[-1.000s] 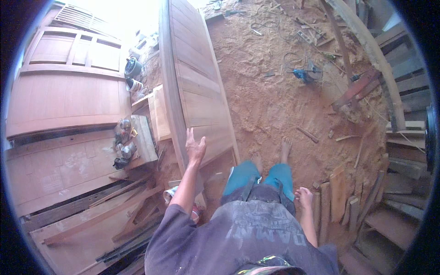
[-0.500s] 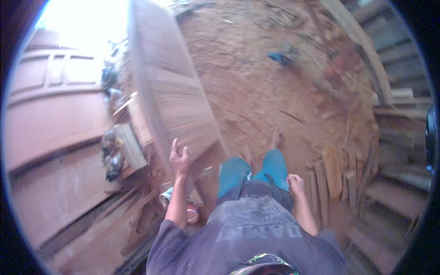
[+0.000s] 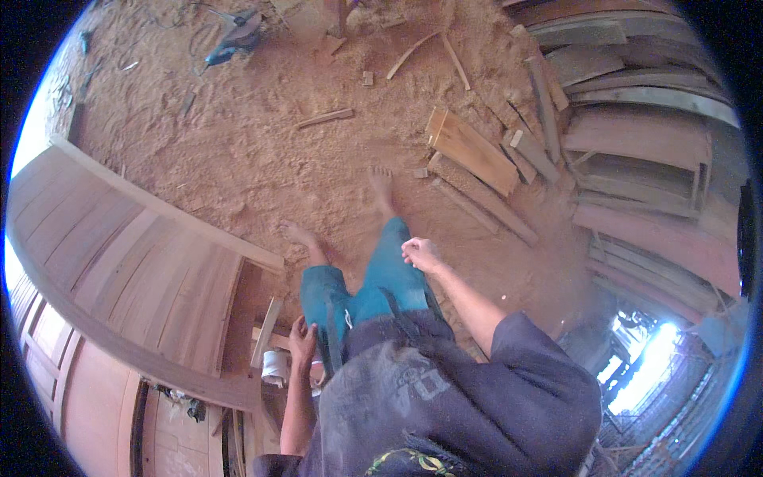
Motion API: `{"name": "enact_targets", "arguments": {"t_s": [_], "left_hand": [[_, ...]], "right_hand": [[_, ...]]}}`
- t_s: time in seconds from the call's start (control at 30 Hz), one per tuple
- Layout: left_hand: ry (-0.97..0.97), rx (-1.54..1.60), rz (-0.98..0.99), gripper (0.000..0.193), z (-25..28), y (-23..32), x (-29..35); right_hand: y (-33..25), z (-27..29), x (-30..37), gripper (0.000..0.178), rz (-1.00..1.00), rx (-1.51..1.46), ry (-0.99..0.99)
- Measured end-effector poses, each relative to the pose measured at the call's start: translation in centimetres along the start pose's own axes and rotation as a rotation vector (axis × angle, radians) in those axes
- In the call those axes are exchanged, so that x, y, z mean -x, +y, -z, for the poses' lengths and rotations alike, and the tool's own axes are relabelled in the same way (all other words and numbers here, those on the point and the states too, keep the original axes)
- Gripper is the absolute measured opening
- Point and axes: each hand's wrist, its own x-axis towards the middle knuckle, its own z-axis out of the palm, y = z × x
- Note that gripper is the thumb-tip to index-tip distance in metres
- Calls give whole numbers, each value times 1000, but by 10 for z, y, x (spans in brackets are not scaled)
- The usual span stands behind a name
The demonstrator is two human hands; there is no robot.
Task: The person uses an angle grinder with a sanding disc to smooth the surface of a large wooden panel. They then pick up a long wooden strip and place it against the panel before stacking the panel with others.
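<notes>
My left hand (image 3: 302,340) hangs low beside my left thigh, its fingers loosely bent and apart, with nothing seen in it. It is nearest to a slatted wooden panel (image 3: 131,274) with a pale frame, which leans at the left. My right hand (image 3: 421,254) is in front of my right thigh with its fingers curled in. Whether something small lies inside those fingers is hidden. By my left forearm is a white, round, roll-like thing (image 3: 274,368), next to a pale upright wood strip (image 3: 265,334).
Sawdust covers the ground (image 3: 262,171). A blue power tool (image 3: 230,40) lies at the far left. An orange-brown board (image 3: 473,151) and several offcuts lie ahead to the right. Stacked planks (image 3: 636,95) and a wooden frame (image 3: 644,163) line the right side.
My view and body have turned right; the panel now lies farther left and the stacked wood shows more. My left hand has dropped from a raised position to beside my thigh.
</notes>
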Motion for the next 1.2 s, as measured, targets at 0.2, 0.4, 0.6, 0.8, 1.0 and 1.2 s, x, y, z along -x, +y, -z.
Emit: {"name": "enact_targets", "arguments": {"t_s": [0.2, 0.4, 0.6, 0.8, 1.0, 1.2], "left_hand": [[-214, -575, 41, 76, -119, 11, -31], [-229, -774, 184, 82, -154, 36, -38], [-147, -804, 131, 82, -157, 58, -46], [-185, -680, 162, 64, -135, 52, -48], [-92, -294, 241, 57, -159, 114, -96], [-309, -3, -16, 55, -233, 270, -89]], "right_hand": [[42, 69, -159, 29, -205, -339, 15], [87, 133, -360, 57, -336, -878, 301], [83, 163, -482, 94, -274, -1531, 675], [92, 193, -414, 73, -122, -1651, 515], [110, 262, -219, 46, -180, -1481, 618], [101, 288, 28, 58, -259, -1222, 590]]}}
